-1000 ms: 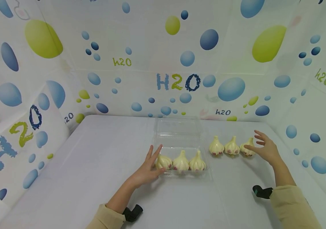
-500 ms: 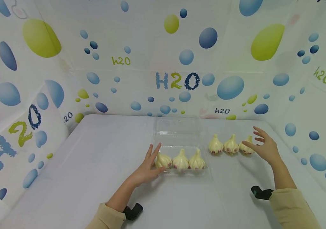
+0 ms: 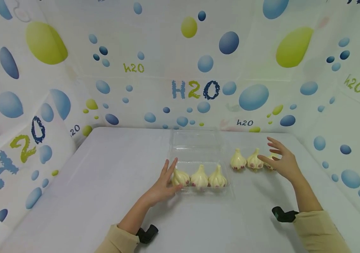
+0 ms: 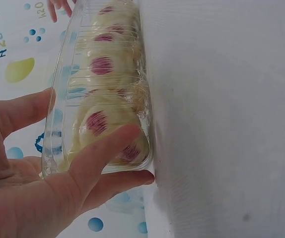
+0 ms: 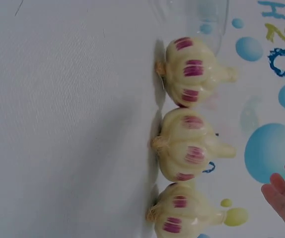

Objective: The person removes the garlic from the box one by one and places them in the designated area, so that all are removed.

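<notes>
In the head view my left hand (image 3: pixel 162 189) holds the left end of a clear plastic clamshell box (image 3: pixel 195 140), thumb at its front wall. The left wrist view shows the fingers spread around the box's corner (image 4: pixel 58 124). Inside the box stand garlic bulbs: a left one (image 3: pixel 181 178), a middle one (image 3: pixel 199 177) and a right one (image 3: pixel 218 178). My right hand (image 3: pixel 284 165), fingers parted and gripping nothing, hovers over the rightmost of three loose garlic bulbs, partly covering it. The other two, a near bulb (image 3: pixel 238 161) and a middle bulb (image 3: pixel 255 160), are in plain sight.
The box's transparent lid lies folded back behind its base. White cloth (image 3: pixel 104 168) covers the table, and a printed curtain (image 3: pixel 154 42) surrounds its back and sides. Dark wrist cameras (image 3: pixel 148 233) jut from under both forearms.
My right hand has shifted left, now overlapping more of the rightmost loose bulb. The left hand, box and bulbs have stayed where they were.
</notes>
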`<state>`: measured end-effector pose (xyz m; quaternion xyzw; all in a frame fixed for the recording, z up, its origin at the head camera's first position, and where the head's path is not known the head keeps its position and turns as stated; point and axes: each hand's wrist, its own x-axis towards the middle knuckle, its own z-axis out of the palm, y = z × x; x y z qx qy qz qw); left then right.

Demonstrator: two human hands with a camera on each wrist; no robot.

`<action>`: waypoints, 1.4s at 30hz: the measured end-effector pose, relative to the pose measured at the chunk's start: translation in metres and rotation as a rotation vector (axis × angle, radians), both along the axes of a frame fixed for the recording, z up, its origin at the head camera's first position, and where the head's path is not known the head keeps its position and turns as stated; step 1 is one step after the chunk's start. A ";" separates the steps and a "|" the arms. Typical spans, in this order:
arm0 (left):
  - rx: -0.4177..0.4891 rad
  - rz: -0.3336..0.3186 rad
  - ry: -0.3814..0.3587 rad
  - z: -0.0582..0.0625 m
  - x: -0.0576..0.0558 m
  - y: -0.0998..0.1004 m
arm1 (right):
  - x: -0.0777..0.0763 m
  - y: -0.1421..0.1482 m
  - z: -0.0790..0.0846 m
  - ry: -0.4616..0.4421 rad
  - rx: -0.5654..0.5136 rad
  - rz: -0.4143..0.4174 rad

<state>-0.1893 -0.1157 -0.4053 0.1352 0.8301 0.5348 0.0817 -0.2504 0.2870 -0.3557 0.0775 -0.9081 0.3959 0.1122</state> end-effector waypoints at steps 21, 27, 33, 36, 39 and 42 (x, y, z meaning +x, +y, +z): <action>-0.018 0.011 -0.007 0.000 0.002 -0.004 | 0.016 -0.070 0.012 -0.004 -0.029 0.194; -0.013 0.001 0.003 0.003 0.004 -0.007 | 0.019 -0.085 0.011 -0.012 -0.055 0.241; -0.001 0.000 0.011 0.004 0.005 -0.007 | 0.022 -0.103 0.011 -0.024 -0.130 0.307; -0.005 0.006 0.004 0.004 0.005 -0.006 | 0.023 -0.113 0.010 -0.024 -0.156 0.342; -0.012 0.012 -0.003 0.004 0.005 -0.005 | 0.024 -0.122 0.008 -0.025 -0.172 0.365; -0.015 0.012 -0.012 0.003 0.005 -0.004 | 0.025 -0.129 0.006 -0.024 -0.184 0.380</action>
